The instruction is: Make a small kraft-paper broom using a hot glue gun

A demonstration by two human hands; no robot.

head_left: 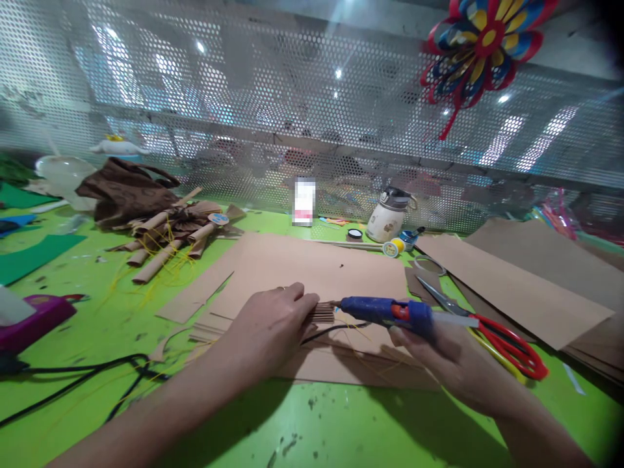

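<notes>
My left hand [268,328] lies curled over a small ribbed strip of corrugated cardboard [322,313] and pins it to the large brown cardboard sheet [312,266]. My right hand [443,361] grips a blue hot glue gun [390,312] with an orange trigger. The gun lies level, its nozzle pointing left and almost touching the strip's right end. A black cord [331,330] runs from under my left hand across the sheet.
Red-handled scissors [502,338] lie right of the gun. More cardboard sheets [517,279] are stacked at right. Rolled cardboard tubes [166,244] and a brown bag [121,188] sit at back left, a white jar [389,218] and thread spools behind. A perforated metal screen [292,110] walls the back.
</notes>
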